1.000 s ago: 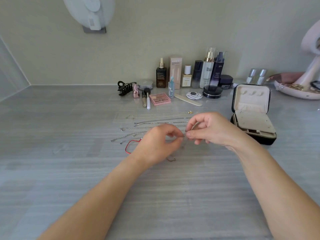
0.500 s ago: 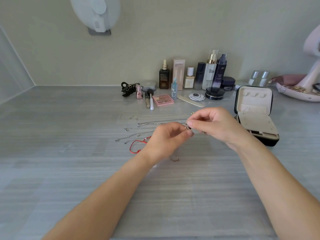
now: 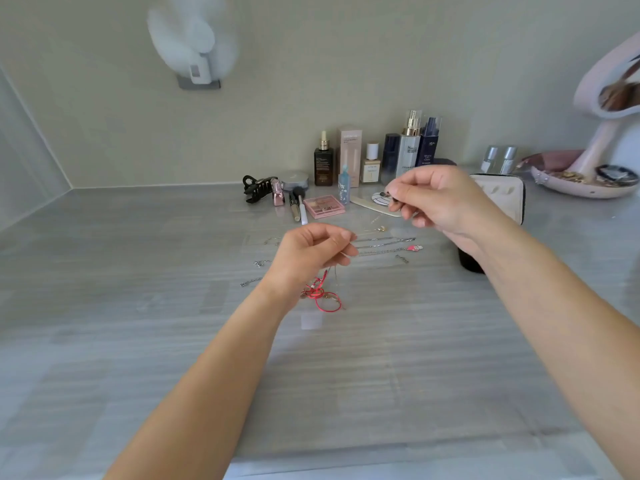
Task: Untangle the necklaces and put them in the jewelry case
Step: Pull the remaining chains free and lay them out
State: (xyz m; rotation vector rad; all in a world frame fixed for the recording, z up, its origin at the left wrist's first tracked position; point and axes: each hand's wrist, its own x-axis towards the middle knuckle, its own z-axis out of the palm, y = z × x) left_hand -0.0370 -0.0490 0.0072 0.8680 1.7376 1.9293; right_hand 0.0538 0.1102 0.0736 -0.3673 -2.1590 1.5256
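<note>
Both hands have drawn apart since a second ago. Then they met low over the grey streaked worktop [image 3: 138, 306]; now the right hand [image 3: 443, 202] is lifted up and back toward the bottles, and the left hand [image 3: 311, 258] sits lower and nearer.

Each grip is clenched in a pinch of thumb and forefinger on a fine pale metal chain [image 3: 374, 220]. Only a faint stretch of it shows in the air between them, and the ends at the fingers are too thin to trace.

A red cord necklace [image 3: 323, 296] hangs from under the left hand into a bunched tangle that touches the worktop.

Just behind the left hand lie several silver link chains [image 3: 384, 241], stretched out side by side across the worktop; one ends in a small pink charm [image 3: 414, 248].

The black zip jewelry case with cream lining [image 3: 502, 197] stands open behind the right wrist, which hides much of it.

Further back are a pink eyeshadow palette [image 3: 324, 206], a black hair claw [image 3: 258, 189] and a row of cosmetic bottles [image 3: 410, 147] along the wall.
</note>
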